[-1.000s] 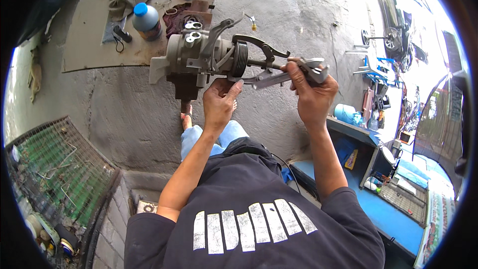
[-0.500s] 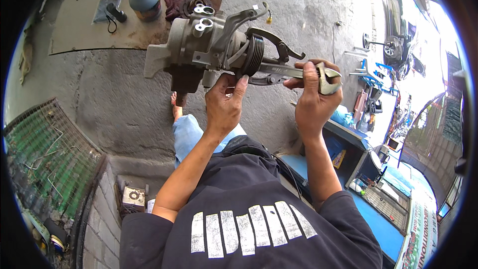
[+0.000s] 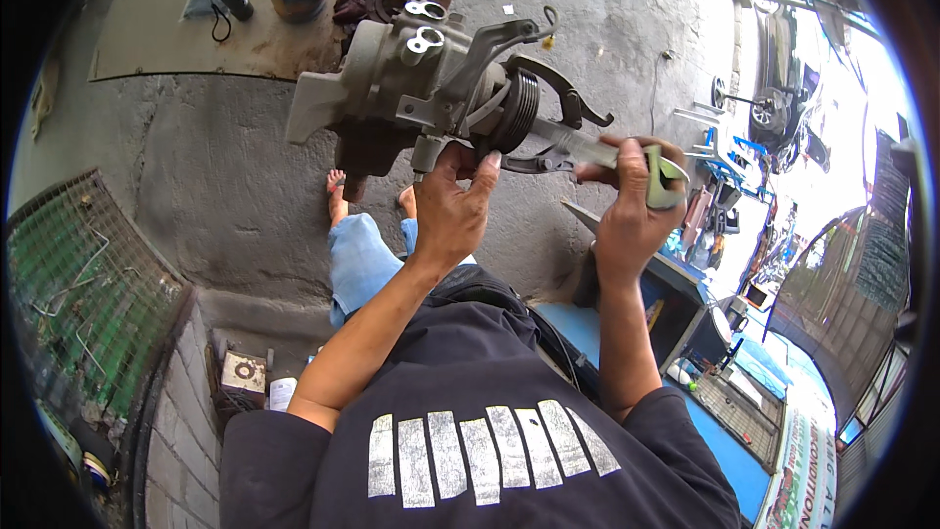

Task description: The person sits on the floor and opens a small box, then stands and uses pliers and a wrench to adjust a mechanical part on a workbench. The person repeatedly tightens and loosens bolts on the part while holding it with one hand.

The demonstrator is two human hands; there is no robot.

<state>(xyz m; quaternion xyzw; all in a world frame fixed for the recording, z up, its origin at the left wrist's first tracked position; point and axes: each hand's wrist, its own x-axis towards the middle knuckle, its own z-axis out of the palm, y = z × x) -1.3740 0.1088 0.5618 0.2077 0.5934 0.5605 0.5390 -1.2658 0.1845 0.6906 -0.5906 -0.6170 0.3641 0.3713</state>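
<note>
Right-hand fingers point(image 3: 633, 172) clasp a silver metal wrench point(image 3: 587, 147); left-hand fingers point(image 3: 486, 174) (steady bracing should help) hold a black ribbed pulley point(image 3: 523, 112) low down.

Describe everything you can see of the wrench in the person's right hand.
The wrench looks like silvery metal, with a straight shank and an open, forked head that is motion-blurred and tinged greenish. In the picture it slants slightly down to the right, head at the right, shank running left toward the black grooved pulley. The right hand grips it just short of the head. Its far end can't be made out, nor what it touches there.
</note>
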